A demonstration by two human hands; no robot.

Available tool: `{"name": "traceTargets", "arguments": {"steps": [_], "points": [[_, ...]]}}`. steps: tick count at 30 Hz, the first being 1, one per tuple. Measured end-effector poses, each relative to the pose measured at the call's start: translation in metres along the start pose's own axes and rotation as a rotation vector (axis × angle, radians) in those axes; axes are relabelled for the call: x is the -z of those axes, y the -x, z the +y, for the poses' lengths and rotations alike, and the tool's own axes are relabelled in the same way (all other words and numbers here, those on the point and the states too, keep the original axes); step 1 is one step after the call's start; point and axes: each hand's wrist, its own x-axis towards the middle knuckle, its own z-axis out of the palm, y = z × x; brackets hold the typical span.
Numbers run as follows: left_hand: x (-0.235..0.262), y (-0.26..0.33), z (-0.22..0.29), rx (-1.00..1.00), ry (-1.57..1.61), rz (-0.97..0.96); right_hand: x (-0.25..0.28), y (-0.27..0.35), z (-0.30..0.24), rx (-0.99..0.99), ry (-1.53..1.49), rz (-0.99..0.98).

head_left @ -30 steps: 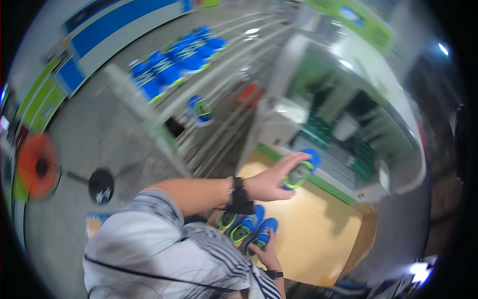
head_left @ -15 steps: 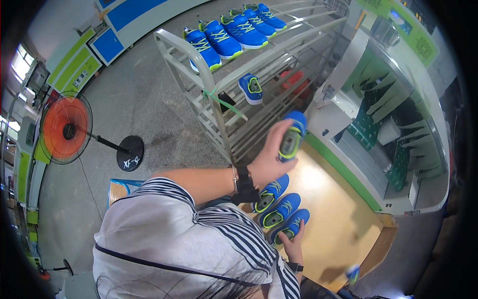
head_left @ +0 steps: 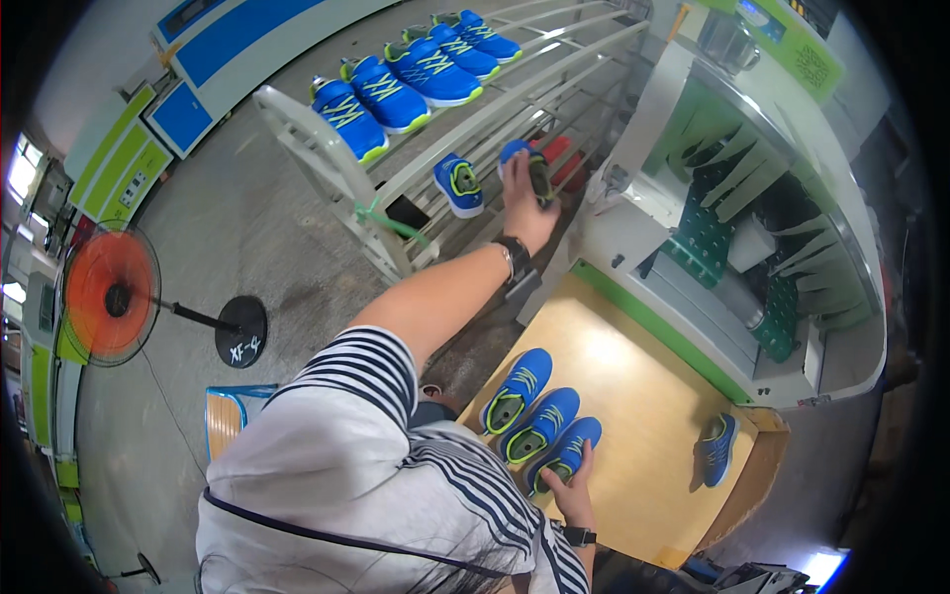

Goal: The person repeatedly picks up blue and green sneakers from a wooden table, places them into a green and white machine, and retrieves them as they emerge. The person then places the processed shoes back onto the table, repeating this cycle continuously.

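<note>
My left hand (head_left: 529, 210) reaches out to the metal rack, fingers closed round a blue sneaker (head_left: 539, 180) with a lime-green lining. Just left of it, another blue sneaker (head_left: 459, 186) rests on the rack's lower bars. Low in the view my right hand (head_left: 572, 492) grips the side of a blue sneaker (head_left: 570, 450) on the wooden table. Two matching sneakers lie beside that one in a row, a middle sneaker (head_left: 542, 424) and a far sneaker (head_left: 519, 386). A lone sneaker (head_left: 719, 450) sits at the table's right end.
On the rack's top rail (head_left: 282, 104) several blue sneakers stand in a row. A machine (head_left: 693, 297) with a green studded belt and hanging strips borders the table (head_left: 633, 396). To the left are an orange fan (head_left: 114, 297) and a stool (head_left: 226, 421).
My left hand has carried its sneaker from above the table to the rack. The lone sneaker, blurred at the table's lower right before, now rests farther up. My right hand keeps its grip.
</note>
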Motion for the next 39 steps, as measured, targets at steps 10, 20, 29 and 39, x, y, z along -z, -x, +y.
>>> {"name": "traceTargets", "arguments": {"steps": [10,20,29,39], "points": [[-0.067,-0.056,-0.116,0.096,-0.421,0.149,-0.005,0.015,-0.008,-0.04,0.026,0.059],[-0.039,-0.035,-0.181,-0.11,-0.518,0.06,0.183,-0.052,0.024,-0.039,0.47,0.9],[0.064,0.088,-0.019,-0.046,-0.17,-0.53,0.252,-0.053,0.086,-0.289,0.24,1.267],[0.135,0.188,0.041,-0.169,-0.062,-1.037,0.167,0.072,0.011,-0.132,-0.024,0.98]]}}
